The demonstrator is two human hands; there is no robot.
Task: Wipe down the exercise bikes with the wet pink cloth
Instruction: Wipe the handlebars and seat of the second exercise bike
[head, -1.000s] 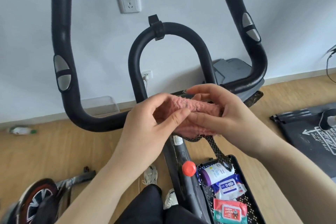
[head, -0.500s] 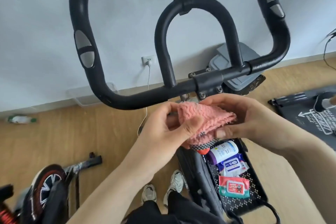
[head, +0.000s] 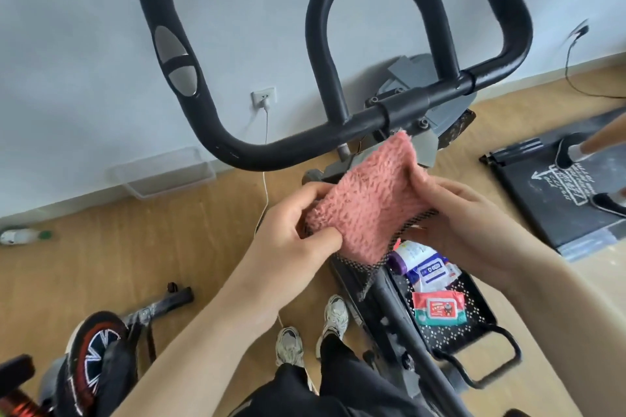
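Because the pink cloth is spread flat between both hands rather than bunched, it looks as though a broad, clean face is being readied for wiping. That is a judgement, since no part of the bike is under it yet. It hangs in the air just below the crossbar of the handlebar, its top corner close to the clamp, with dark mesh backing showing along its lower edge. The left hand pinches the cloth's left edge between thumb and curled fingers; the right hand grips the right edge, fingers wrapped behind the fabric. Held taut like this, the cloth could be folded or laid over the bar in one move. Beneath it runs the bike frame, and beside that a black perforated basket holds a red wipes pack and a purple-capped bottle — supplies kept within reach. Farther out, a spoked wheel sits at lower left and a black mat lies at right on the wood floor.
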